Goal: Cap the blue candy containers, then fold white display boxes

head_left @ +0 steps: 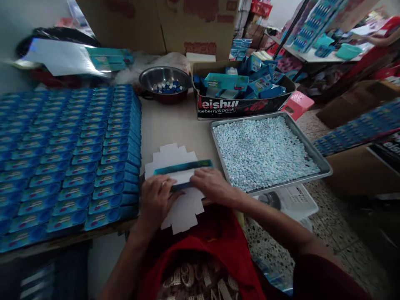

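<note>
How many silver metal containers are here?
2: a round silver bowl toward the back and a rectangular silver tray right of the bare right hand; others may be hidden.

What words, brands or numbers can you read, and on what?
"leishui": front of the black carton, first letter unclear.
"lueberry&Drink": beneath it.
Too small or blurred: held blue box, stacked blue boxes, teal packet inside the carton, tall cardboard, right-hand carton.
No number is legible.

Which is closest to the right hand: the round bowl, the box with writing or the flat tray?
The flat tray of tiny pale-blue bits, just beside the right hand; the bowl and box sit farther back.
</note>
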`<state>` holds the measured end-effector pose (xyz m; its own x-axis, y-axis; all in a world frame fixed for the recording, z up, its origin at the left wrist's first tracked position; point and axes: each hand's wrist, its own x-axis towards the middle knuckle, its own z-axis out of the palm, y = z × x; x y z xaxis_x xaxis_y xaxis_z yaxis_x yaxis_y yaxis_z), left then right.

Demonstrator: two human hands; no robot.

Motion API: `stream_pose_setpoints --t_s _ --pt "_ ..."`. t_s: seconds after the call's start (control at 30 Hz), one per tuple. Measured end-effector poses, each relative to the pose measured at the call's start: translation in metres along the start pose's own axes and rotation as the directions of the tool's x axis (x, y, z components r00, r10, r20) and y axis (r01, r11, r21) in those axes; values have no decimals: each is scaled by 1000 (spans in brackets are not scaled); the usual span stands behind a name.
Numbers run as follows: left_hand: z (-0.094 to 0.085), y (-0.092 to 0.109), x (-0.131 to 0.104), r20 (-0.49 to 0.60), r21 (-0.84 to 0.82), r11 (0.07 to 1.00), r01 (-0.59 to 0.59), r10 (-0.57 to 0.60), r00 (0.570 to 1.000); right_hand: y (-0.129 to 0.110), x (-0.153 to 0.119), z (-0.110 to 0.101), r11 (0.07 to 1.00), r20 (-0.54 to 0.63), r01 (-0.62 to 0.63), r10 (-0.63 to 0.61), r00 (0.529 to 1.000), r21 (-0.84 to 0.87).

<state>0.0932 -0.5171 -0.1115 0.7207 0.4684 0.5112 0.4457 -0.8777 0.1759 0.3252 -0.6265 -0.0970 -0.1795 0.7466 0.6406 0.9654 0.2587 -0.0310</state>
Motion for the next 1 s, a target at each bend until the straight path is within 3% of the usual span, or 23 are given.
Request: stream_pose_setpoints --t_s 0.07,0.13,0.2,0.27,0.33,0.37,0.43,0.47,0.53,0.6,0.7,0.87,0.93,1.0 --pt "4 -11 21 -242 -39 995 92 -99 965 51 34 -46 990 45 -58 64 997 -130" --pt "20 -27 51 -295 -90 966 242 -258 920 115 77 -88 908 59 -226 263 963 -353" --pt "41 -44 81 -104 -89 953 291 -300 948 170 118 -111 803 53 -370 443 895 -468" --pt "60 -59 104 99 -13 935 355 -352 931 197 143 -105 797 -19 -426 463 886 -428" --pt "72 -68 115 278 66 919 390 -392 877 186 146 -74 862 55 -377 418 907 -340" --pt "75 -71 117 346 91 912 400 -406 846 170 140 -51 900 162 -325 381 910 -289" --pt "75 -74 116 422 100 903 418 -418 804 130 120 -1 958 488 -232 285 825 -166" --pt "75 -75 115 430 87 901 426 -420 799 112 109 21 958 577 -252 284 766 -137" --pt "74 -75 112 406 46 899 435 -415 814 86 92 55 946 685 -304 297 665 -115" --pt "74 -74 111 357 -1 896 443 -414 837 78 84 74 935 732 -333 309 608 -119" --pt "75 -72 111 228 -37 894 446 -427 875 84 81 80 942 737 -328 276 617 -78" --pt "59 -66 109 19 -139 906 400 -401 916 91 74 74 891 544 -440 315 778 113" --pt "44 -60 110 -35 -228 909 350 -367 930 92 71 66 777 436 -548 397 808 309" --pt "26 -52 114 -102 -345 884 314 -368 924 91 66 51 507 460 -649 458 760 567"
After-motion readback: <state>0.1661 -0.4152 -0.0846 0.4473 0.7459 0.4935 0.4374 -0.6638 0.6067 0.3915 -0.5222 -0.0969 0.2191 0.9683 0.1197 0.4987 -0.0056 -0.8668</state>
